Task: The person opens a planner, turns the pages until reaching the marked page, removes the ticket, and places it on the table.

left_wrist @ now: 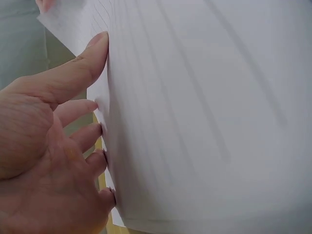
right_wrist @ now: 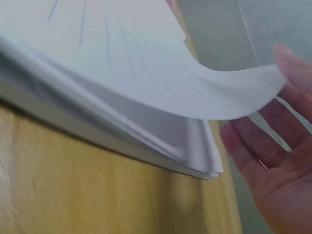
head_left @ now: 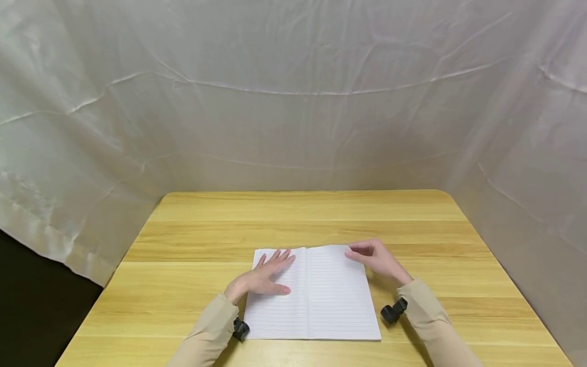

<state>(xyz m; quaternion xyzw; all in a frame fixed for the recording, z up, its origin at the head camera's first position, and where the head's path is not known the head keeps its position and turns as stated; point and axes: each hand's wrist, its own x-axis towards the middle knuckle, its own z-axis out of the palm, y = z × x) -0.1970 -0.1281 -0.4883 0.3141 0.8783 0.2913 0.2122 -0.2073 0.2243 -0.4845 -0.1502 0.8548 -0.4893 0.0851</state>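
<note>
An open notebook (head_left: pixel 341 306) with lined white pages lies on the table, its spine running away from me. My left hand (head_left: pixel 268 278) rests on the left page with fingers spread; in the left wrist view its thumb and fingertips (left_wrist: pixel 100 46) touch the paper. At the far right corner, my right hand (head_left: pixel 373 256) pinches a page between thumb and fingers. The right wrist view shows that page (right_wrist: pixel 219 97) lifted and curved above the other pages, with the right hand (right_wrist: pixel 278 126) at its corner.
The notebook sits near the front of a wooden table (head_left: pixel 206 229). Pale cloth curtains (head_left: pixel 293 132) hang behind the table and along both sides. A dark area (head_left: pixel 36 306) shows at the lower left. Black wrist cameras (head_left: pixel 393 311) are strapped over beige sleeves.
</note>
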